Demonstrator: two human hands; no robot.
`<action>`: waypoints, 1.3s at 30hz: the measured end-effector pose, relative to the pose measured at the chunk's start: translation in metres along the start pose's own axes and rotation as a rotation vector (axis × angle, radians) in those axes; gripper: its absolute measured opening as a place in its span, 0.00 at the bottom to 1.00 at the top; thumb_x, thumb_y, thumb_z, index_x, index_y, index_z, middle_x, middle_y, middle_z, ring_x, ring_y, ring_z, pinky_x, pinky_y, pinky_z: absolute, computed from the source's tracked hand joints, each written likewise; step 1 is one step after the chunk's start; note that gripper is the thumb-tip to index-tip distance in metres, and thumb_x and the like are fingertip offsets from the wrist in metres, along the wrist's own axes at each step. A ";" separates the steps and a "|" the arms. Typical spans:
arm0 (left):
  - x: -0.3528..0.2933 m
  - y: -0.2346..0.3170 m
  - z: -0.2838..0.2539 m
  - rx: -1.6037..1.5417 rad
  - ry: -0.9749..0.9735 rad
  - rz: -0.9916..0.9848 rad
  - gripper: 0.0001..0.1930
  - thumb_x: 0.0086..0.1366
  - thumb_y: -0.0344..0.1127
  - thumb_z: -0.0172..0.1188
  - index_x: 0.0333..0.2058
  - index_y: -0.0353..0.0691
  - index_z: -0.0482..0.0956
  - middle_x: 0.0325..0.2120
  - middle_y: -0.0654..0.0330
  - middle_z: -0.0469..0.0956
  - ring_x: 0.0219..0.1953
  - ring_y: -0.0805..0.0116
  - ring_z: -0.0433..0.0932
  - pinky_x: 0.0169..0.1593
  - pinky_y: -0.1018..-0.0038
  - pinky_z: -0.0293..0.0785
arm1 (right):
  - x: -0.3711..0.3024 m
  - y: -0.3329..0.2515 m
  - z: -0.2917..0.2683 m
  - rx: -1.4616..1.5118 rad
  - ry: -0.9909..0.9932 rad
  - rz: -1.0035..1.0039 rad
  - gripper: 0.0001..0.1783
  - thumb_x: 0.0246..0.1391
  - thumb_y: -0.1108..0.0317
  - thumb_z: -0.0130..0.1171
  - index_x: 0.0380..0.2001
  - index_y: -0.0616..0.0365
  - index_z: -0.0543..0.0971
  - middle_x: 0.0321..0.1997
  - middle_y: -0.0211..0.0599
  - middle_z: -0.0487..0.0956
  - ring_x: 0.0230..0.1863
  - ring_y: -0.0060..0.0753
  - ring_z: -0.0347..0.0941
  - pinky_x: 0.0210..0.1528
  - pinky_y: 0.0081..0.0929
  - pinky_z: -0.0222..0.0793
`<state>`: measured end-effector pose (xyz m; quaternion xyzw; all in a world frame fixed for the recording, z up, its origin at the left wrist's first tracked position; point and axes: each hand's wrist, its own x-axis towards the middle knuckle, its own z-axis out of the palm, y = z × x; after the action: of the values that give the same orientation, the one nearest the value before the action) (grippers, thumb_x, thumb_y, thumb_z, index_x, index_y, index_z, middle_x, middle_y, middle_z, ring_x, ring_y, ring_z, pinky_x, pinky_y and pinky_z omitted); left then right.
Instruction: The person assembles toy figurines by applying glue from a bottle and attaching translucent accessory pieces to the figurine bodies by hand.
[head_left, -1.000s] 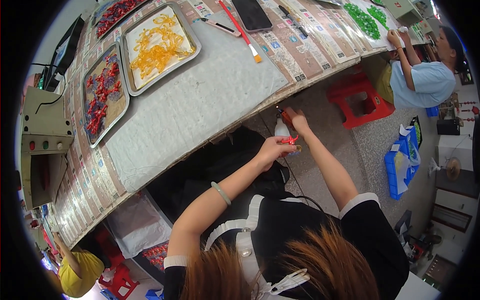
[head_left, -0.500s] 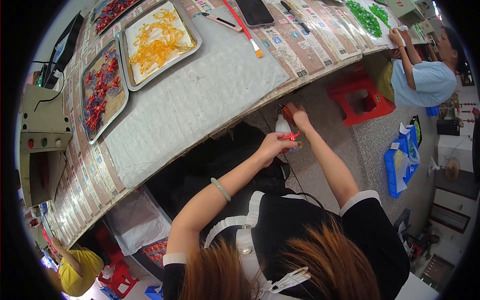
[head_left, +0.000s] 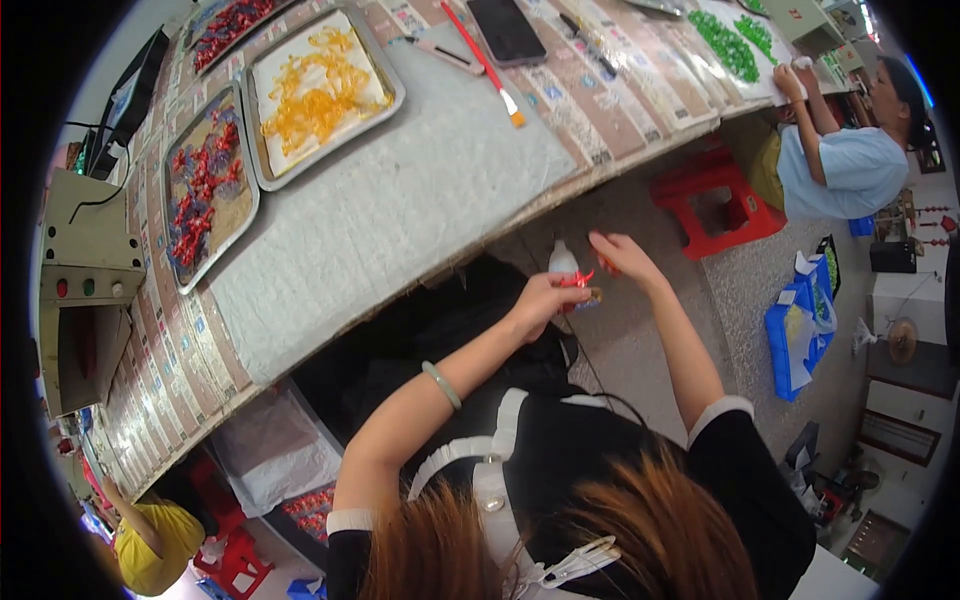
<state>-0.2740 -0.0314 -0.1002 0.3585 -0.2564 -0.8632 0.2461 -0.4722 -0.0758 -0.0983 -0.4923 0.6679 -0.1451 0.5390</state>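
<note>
In front of my body, below the table edge, my left hand [head_left: 543, 303] is closed in a pinch on a small red ornament [head_left: 577, 281] with a yellowish, clear part under it. Just beyond these fingers is a white bottle [head_left: 563, 260]; whether my left hand also grips it cannot be told. To the right, my right hand [head_left: 628, 258] is raised with curled fingers, apart from the left. A bit of orange shows at its fingers, too small and blurred to name.
Across the table [head_left: 400, 190] lie a tray of yellow pieces [head_left: 388, 100], a tray of red and purple pieces [head_left: 250, 205], a brush [head_left: 490, 75], a cutter [head_left: 445, 53], a phone [head_left: 507, 30] and a pen [head_left: 590, 45]. Another person [head_left: 840, 165] sits right, near a red stool [head_left: 735, 238].
My right hand has moved right and slightly down, away from the bottle. The orange tool with a dark tip seen at it before barely shows now. My left hand stays nearly in place.
</note>
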 end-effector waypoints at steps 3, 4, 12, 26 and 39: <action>0.005 0.003 -0.003 -0.008 -0.042 0.008 0.10 0.51 0.28 0.59 0.34 0.35 0.73 0.28 0.63 0.74 0.30 0.79 0.71 0.33 0.83 0.64 | -0.032 -0.035 -0.037 0.046 -0.220 0.047 0.19 0.52 0.52 0.46 0.29 0.59 0.71 0.19 0.25 0.68 0.19 0.15 0.63 0.20 0.14 0.58; 0.003 0.006 -0.003 -0.009 -0.068 0.004 0.10 0.51 0.28 0.59 0.34 0.35 0.73 0.28 0.64 0.74 0.30 0.79 0.71 0.33 0.83 0.64 | -0.045 -0.055 -0.047 0.178 -0.239 -0.026 0.17 0.52 0.55 0.47 0.33 0.59 0.70 0.21 0.26 0.69 0.21 0.15 0.63 0.22 0.13 0.59; -0.012 0.017 0.003 0.185 -0.074 0.016 0.16 0.49 0.35 0.61 0.37 0.36 0.76 0.30 0.65 0.75 0.32 0.80 0.70 0.38 0.81 0.65 | 0.012 -0.153 -0.075 -0.126 0.318 -0.704 0.15 0.47 0.69 0.51 0.39 0.63 0.70 0.28 0.31 0.72 0.27 0.18 0.66 0.31 0.16 0.63; -0.035 0.024 0.009 0.175 -0.249 -0.059 0.16 0.51 0.34 0.60 0.39 0.38 0.74 0.30 0.67 0.74 0.32 0.81 0.70 0.33 0.83 0.65 | -0.017 -0.150 -0.075 -0.326 0.736 -0.783 0.13 0.40 0.69 0.57 0.32 0.63 0.73 0.21 0.32 0.73 0.24 0.30 0.68 0.30 0.24 0.65; -0.069 0.057 0.026 0.261 -0.399 0.091 0.18 0.49 0.28 0.60 0.40 0.33 0.71 0.31 0.63 0.73 0.34 0.78 0.71 0.40 0.82 0.67 | -0.108 -0.067 0.049 1.063 -0.391 -0.098 0.25 0.53 0.59 0.47 0.50 0.64 0.61 0.51 0.44 0.66 0.50 0.35 0.64 0.51 0.32 0.60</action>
<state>-0.2374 -0.0249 -0.0151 0.1975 -0.4251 -0.8647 0.1806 -0.4037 -0.0033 -0.0055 -0.2013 0.3672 -0.3926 0.8188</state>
